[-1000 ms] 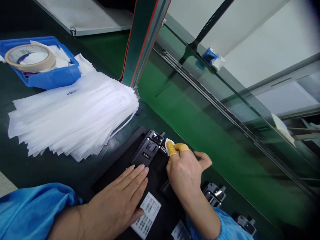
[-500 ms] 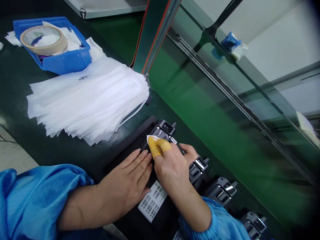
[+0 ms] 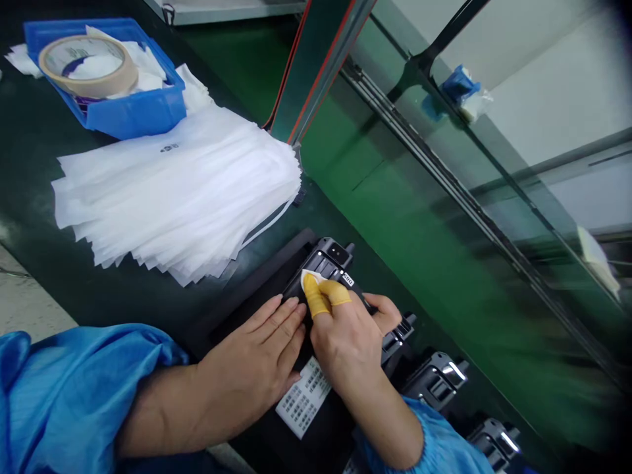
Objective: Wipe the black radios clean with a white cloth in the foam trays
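A black handheld device (image 3: 330, 260) lies on a dark mat in front of me, its back up, with a white printed label (image 3: 303, 404) near its lower end. My left hand (image 3: 257, 359) lies flat on the device, fingers stretched out together. My right hand (image 3: 345, 329) wears yellow finger cots on two fingers and pinches a small white sticker (image 3: 311, 275) against the device's upper back.
A fanned stack of white bags (image 3: 172, 191) lies to the left. A blue tray (image 3: 143, 108) behind it holds a roll of tape (image 3: 87, 64). More black devices (image 3: 437, 378) line up to the right. A green conveyor belt (image 3: 419, 243) runs beyond a metal post (image 3: 316, 72).
My right hand has brought the white sticker from the device's right side onto its upper back. The view has shifted, showing more devices at right. My left hand stays flat.
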`<state>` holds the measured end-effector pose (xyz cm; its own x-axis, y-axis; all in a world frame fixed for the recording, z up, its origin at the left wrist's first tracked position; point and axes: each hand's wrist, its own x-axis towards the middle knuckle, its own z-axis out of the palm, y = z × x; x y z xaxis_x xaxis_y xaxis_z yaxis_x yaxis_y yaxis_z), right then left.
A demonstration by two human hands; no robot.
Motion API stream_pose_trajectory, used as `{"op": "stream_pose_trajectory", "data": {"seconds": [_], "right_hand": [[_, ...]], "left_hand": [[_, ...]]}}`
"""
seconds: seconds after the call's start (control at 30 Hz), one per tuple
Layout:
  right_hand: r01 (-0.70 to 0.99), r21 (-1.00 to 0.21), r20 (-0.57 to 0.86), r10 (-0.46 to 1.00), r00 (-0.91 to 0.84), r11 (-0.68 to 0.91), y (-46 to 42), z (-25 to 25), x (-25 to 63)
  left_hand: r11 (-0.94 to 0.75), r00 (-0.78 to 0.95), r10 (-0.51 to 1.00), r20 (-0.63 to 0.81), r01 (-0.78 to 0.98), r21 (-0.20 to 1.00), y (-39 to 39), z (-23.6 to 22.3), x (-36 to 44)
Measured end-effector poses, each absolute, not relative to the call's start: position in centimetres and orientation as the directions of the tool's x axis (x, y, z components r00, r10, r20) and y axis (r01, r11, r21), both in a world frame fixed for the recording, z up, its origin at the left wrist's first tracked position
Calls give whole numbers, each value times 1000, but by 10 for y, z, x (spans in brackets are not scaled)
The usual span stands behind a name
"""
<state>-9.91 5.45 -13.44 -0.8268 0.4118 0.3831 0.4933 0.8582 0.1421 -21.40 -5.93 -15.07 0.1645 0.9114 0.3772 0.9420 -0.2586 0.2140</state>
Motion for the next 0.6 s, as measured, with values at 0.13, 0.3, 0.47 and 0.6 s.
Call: {"op": "stream_pose_trajectory", "data": {"seconds": [0.13, 0.3, 0.47, 0.6], "right_hand": [[556, 120, 394, 475, -787, 822, 53, -138, -85], [556, -5, 319, 528, -787, 831, 46, -145, -95], [568, -18, 322, 542, -776, 823, 45, -143, -93], [595, 73, 377, 530, -760, 801, 43, -143, -81]], "left_hand": [[-260, 167, 911, 376, 942, 210, -60, -151, -213], [-242, 155, 922, 355, 946, 217, -58, -149, -214], [-248, 167, 925, 342, 946, 210, -57, -147, -216], [-256, 178, 924, 338, 945, 205, -57, -146, -217]]}}
